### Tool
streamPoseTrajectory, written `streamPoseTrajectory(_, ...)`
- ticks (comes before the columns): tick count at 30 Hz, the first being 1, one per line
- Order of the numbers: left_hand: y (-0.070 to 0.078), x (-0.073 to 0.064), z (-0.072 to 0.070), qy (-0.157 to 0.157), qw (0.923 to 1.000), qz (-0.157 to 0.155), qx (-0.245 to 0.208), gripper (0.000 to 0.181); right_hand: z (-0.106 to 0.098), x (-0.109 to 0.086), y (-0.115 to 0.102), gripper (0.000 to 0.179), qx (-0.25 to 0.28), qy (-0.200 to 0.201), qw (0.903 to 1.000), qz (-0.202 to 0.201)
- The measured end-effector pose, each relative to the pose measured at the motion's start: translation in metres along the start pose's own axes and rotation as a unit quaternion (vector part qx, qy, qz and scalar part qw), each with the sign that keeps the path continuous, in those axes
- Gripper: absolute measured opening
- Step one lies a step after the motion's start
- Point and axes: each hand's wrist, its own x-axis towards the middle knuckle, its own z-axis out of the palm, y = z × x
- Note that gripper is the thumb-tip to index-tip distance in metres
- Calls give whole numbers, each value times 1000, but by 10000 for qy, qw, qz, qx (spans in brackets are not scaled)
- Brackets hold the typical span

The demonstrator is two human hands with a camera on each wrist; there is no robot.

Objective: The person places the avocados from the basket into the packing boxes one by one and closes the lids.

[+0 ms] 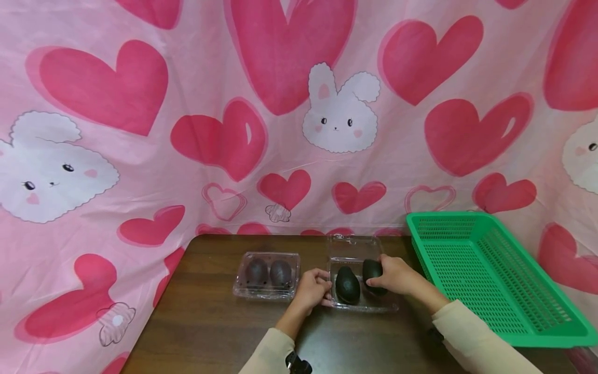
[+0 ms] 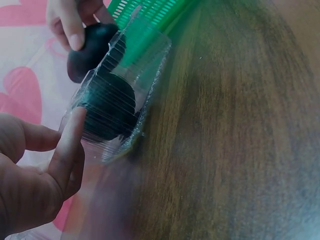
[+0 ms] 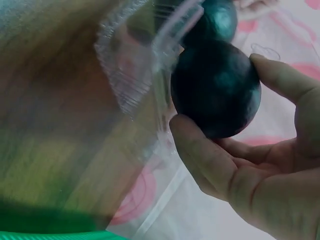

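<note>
My right hand (image 1: 394, 275) grips a dark avocado (image 3: 215, 90) between thumb and fingers, at the right side of an open clear plastic clamshell box (image 1: 364, 307). In the left wrist view this avocado (image 2: 92, 52) is tilted and overlaps the box wall. A second dark avocado (image 1: 348, 285) lies in the left half of the box. The box's lid (image 1: 355, 248) is folded back toward the wall. My left hand (image 1: 312, 289) holds the box's left edge, its thumb and fingertips right at the plastic wall.
Left of my left hand, a closed clear clamshell box (image 1: 267, 294) holds two dark fruits. A green plastic basket (image 1: 476, 275) stands at the right of the brown wooden table (image 1: 210, 332). A pink cloth (image 1: 280, 150) with hearts and rabbits hangs behind.
</note>
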Motion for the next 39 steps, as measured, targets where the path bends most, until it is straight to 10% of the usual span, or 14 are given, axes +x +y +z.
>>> streamPoseTrajectory(20, 1, -1, 2, -38, 10000, 59, -5, 25, 40, 2, -5, 62, -1946, 648, 9781, -352)
streamPoseTrajectory(39, -2, 0, 1, -27, 9999, 82, -58, 26, -13, 31, 1, 56, -1004, 863, 9903, -414)
